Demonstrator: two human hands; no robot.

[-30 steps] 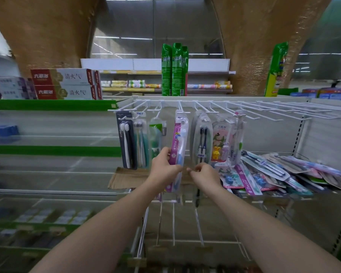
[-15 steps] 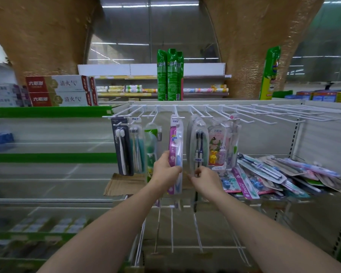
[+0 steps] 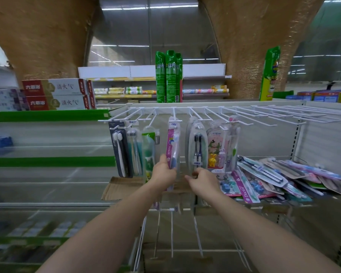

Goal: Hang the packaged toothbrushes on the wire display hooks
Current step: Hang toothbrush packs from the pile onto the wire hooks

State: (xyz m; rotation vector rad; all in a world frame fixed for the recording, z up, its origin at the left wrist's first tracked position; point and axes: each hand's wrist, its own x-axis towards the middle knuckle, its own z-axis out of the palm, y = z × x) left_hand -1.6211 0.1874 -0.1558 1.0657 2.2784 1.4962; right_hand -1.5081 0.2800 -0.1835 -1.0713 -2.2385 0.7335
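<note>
Hanging toothbrush packs on white wire hooks (image 3: 209, 115) above both hands.
A loose pile of packs (image 3: 280, 178) lies right of the right hand (image 3: 204, 182), whose fingers curl, grip unclear; the left hand (image 3: 162, 174) grips the hanging pink pack (image 3: 172, 146).

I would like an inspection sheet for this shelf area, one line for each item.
Surface: shelf carrying a loose pile of toothbrush packs.
Job's things: several packs hang on the white wire hooks; hooks to the right are bare.
Clutter: flattened cardboard under the hanging packs.
Hands: left hand grips the pink pack; right hand with fingers curled below the black-brush pack, contact unclear.
Cables: nothing seen.
Surroundings: toothpaste boxes, green bottles.
</note>
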